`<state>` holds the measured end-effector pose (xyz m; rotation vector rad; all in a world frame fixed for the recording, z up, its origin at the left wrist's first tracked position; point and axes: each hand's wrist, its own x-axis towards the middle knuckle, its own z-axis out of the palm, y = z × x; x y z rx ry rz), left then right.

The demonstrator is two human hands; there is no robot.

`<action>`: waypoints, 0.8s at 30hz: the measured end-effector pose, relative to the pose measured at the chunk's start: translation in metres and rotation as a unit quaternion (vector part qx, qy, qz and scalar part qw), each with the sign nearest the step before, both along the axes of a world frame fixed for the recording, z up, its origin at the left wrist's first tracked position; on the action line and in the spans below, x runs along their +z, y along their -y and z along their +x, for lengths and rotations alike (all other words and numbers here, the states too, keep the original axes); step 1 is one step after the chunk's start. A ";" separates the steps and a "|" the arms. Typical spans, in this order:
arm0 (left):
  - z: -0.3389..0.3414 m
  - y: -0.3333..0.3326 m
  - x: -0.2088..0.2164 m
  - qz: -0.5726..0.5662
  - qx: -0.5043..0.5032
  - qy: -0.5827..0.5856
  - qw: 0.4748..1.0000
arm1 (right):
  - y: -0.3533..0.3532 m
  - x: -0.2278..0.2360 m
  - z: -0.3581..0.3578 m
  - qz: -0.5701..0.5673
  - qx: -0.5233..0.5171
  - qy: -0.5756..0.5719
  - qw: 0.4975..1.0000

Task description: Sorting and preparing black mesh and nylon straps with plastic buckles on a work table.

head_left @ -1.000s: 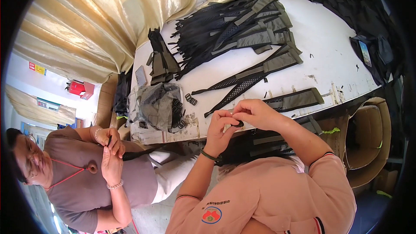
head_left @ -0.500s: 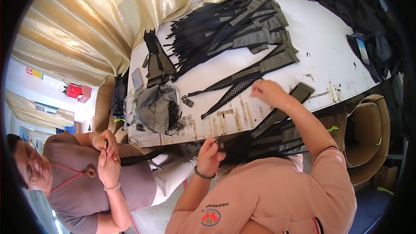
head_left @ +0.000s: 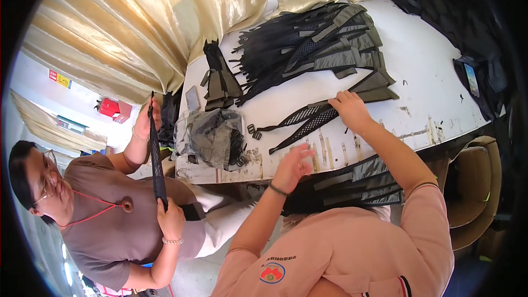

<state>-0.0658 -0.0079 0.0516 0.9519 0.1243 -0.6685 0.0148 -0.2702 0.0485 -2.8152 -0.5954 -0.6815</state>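
Where gold curtains (head_left: 121, 33) hang at left, a co-worker (head_left: 121, 203) stands below them; next, white table (head_left: 426, 71), stained along its near edge. Left hand (head_left: 294, 168), blurred, by that edge: fingers loosely spread. Mesh straps (head_left: 308, 131), on the table; right hand (head_left: 352, 111) upon them, fingers close together, whether pinching cannot be told. Containers: clear plastic bag (head_left: 192, 137), table's left end, black buckles (head_left: 236, 146) at its mouth; cardboard box (head_left: 477, 198), far right, interior too dark to read.

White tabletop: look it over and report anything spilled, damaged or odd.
Brownish streaks mar the white tabletop along its near edge, perhaps worn tape or residue. A couple of black buckles also lie loose outside the clear plastic bag, possibly strays.
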 end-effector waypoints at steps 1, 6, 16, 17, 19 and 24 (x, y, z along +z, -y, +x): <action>0.016 0.004 -0.004 -0.004 0.001 0.000 1.000 | -0.003 0.014 -0.013 0.041 0.026 0.004 0.999; 0.060 -0.008 -0.043 -0.141 0.180 -0.036 0.973 | 0.021 0.039 -0.077 0.073 0.039 -0.031 0.996; 0.017 -0.013 -0.024 0.085 0.214 0.047 0.972 | 0.034 0.024 -0.101 0.065 -0.019 -0.113 0.991; 0.014 -0.012 -0.023 0.087 0.216 0.045 0.971 | 0.010 0.032 -0.094 0.157 -0.002 -0.110 0.982; 0.011 -0.006 -0.020 0.142 0.201 0.113 0.963 | -0.038 0.030 -0.082 0.321 0.098 -0.203 0.920; 0.009 -0.013 -0.019 0.175 0.171 0.202 0.948 | -0.100 0.001 -0.063 0.395 0.191 -0.355 0.826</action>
